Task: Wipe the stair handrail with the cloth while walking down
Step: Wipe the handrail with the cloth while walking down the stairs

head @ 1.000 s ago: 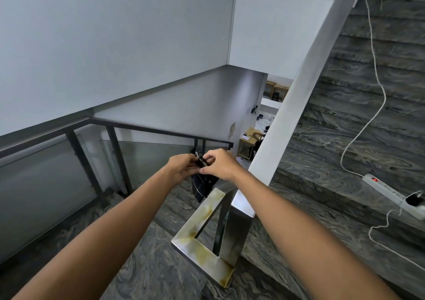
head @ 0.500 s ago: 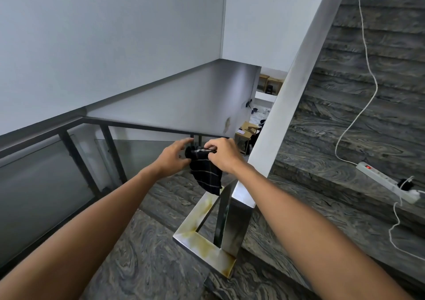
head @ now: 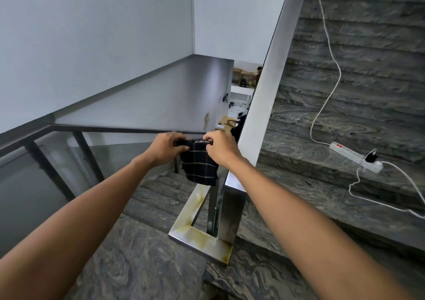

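A dark checked cloth hangs in the air in front of me, stretched by its top edge. My left hand pinches its left corner and my right hand pinches its right corner. The steel stair handrail rises to the upper right, and its stained lower end bends into a square loop just below the cloth. The cloth hangs a little above that loop, apart from the metal.
A dark railing with glass panels runs along the left. Grey marbled steps climb on the right, carrying a white power strip and its trailing cable. Steps descend ahead towards a room with boxes.
Both hands have drawn apart, spreading the bunched cloth open so that it hangs flat. The view has tilted slightly, with hands and cloth a little higher in frame.
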